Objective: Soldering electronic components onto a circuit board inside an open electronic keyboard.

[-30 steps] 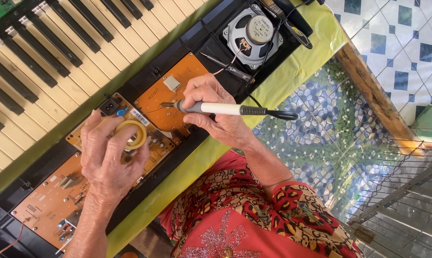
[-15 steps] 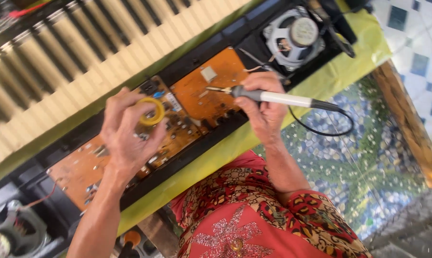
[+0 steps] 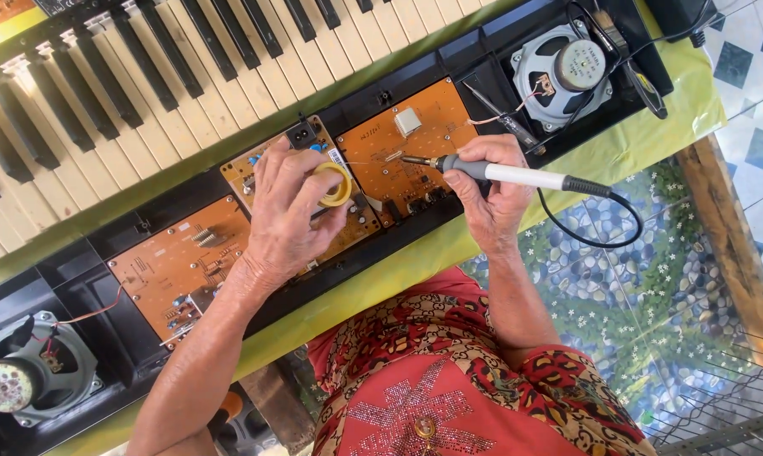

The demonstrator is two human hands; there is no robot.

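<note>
An opened electronic keyboard lies across the table, its orange circuit boards (image 3: 415,160) bared below the black and white keys (image 3: 145,93). My left hand (image 3: 284,215) holds a small yellow spool (image 3: 335,184) over the middle board, a thin wire running from it toward the right. My right hand (image 3: 491,190) grips a soldering iron (image 3: 516,176) with a grey and white handle. Its tip touches the right-hand orange board near a small metal part.
Two round speakers sit in the keyboard's black case, one at the top right (image 3: 563,72) and one at the lower left (image 3: 31,376). A yellow-green cloth (image 3: 618,143) covers the table. The iron's black cord (image 3: 605,224) loops over a pebble-patterned floor.
The view has shifted and steadied. My right hand has brought the iron's tip down onto the right-hand board, and my left hand still holds the spool over the middle board.
</note>
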